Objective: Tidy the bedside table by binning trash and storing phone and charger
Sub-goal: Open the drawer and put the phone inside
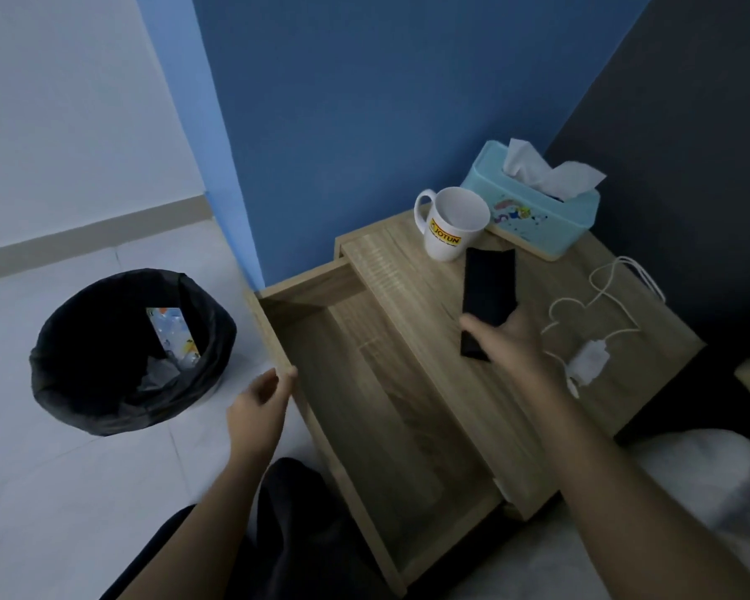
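A: Head view, biggest first. What fills it?

B: The wooden bedside table, with its drawer pulled out toward the near left, standing against a blue wall. On the floor to the left sits a round bin lined with a black bag, holding a colourful printed wrapper and crumpled paper.

A: And on the tabletop?

B: At the far right, a pale blue tissue box with cartoon pictures and a tissue sticking up. Just beside it on the left is a white mug with a yellow label reading "JOTUN".

A: The phone?

B: The black phone is in the right hand, fingers closed around its near end. Its long axis runs near to far, far end pointing toward the mug, just above the tabletop by the drawer's edge.

A: Charger?

B: The white charger lies on the table's near right, right of the hand, its cable looping away toward the far side.

A: Left hand?

B: The left hand is at the drawer's left front corner, fingers curled narrowly against the edge; I cannot tell whether they actually grip it.
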